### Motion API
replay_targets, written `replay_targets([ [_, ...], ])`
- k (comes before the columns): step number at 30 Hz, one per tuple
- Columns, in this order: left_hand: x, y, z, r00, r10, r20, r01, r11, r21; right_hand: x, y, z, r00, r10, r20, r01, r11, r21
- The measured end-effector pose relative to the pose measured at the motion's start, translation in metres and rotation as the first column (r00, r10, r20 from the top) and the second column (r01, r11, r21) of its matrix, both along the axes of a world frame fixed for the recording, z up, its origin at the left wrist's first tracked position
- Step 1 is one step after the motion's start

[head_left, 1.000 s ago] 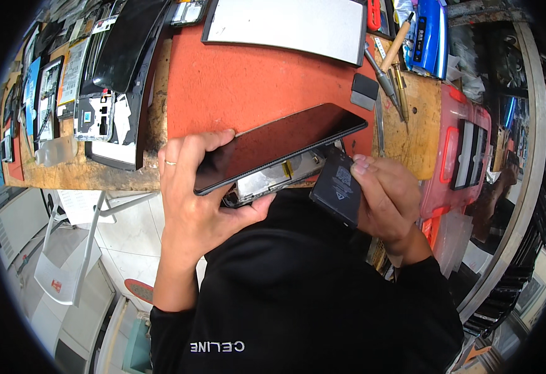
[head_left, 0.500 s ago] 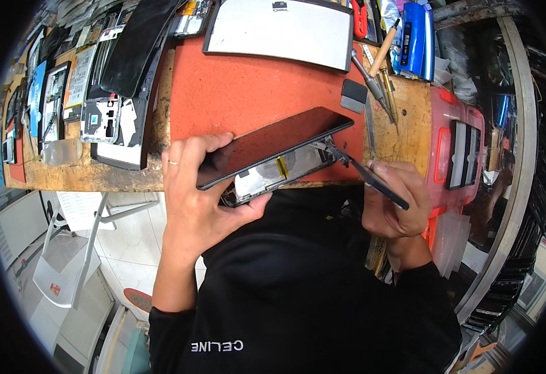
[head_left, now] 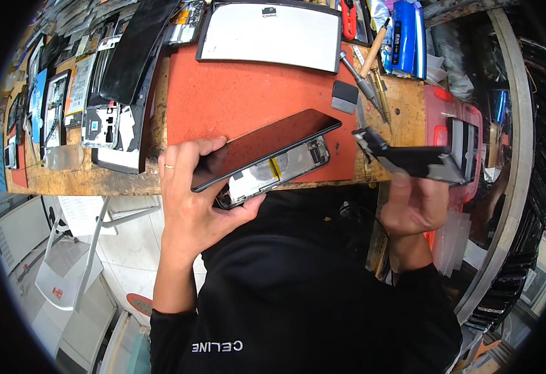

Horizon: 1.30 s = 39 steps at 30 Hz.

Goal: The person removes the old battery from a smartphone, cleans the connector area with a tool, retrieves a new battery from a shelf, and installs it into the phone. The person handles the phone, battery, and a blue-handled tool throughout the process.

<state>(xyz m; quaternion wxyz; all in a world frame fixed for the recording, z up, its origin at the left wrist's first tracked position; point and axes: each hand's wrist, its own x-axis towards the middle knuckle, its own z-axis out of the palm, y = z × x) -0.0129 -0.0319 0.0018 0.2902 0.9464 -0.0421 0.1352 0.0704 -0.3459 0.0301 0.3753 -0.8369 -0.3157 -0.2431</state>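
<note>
My left hand point(head_left: 192, 181) grips an opened phone over the near edge of the work surface, its fingers over the top edge and its thumb under the bottom. The phone's dark glass screen point(head_left: 266, 146) is lifted at an angle above its housing point(head_left: 294, 165), whose pale inside shows a yellow strip. To the right, apart from the phone, my right hand point(head_left: 416, 206) pinches a thin black phone part point(head_left: 413, 161) from below. That part has a grey patch at its right end and a narrower, uneven left end. Its exact kind cannot be made out.
A red mat point(head_left: 241, 87) covers the middle of the wooden bench. At its back lies a white tray point(head_left: 270, 34); screwdrivers point(head_left: 363, 80) and a small dark-and-grey piece point(head_left: 344, 96) are at right. Phone parts point(head_left: 101, 124) crowd the left. A clear red-edged box point(head_left: 438, 106) stands right.
My right hand has drawn the black part away from the phone's right end and turned it flatter. The right end of the housing now shows. My left hand keeps its hold on the phone.
</note>
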Motion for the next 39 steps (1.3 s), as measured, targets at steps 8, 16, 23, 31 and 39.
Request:
replay_targets([
  [8, 0.003, 0.006, 0.0, 0.995, -0.064, 0.075, 0.067, 0.997, -0.03, 0.019, -0.012, -0.023, 0.845, 0.069, -0.53, 0.309, 0.747, 0.589],
  [16, -0.003, 0.017, -0.008, 0.997, -0.022, 0.068, 0.03, 0.992, -0.121, 0.026, -0.022, -0.026, 0.634, 0.004, -0.773, 0.295, 0.923, 0.247],
  [23, -0.013, 0.018, -0.016, 0.998, 0.005, 0.064, 0.006, 0.984, -0.178, 0.068, -0.02, -0.017, 0.933, -0.214, -0.29, 0.158, 0.966, -0.205],
  [31, -0.013, 0.02, -0.02, 0.995, 0.009, 0.095, 0.011, 0.979, -0.206, 0.212, -0.019, -0.014, 0.837, -0.543, -0.062, 0.499, 0.806, -0.319],
  [39, -0.003, 0.022, -0.009, 0.999, -0.021, -0.035, 0.012, 0.974, -0.227, 0.246, -0.024, -0.022, 0.857, -0.51, -0.079, 0.426, 0.786, -0.448],
])
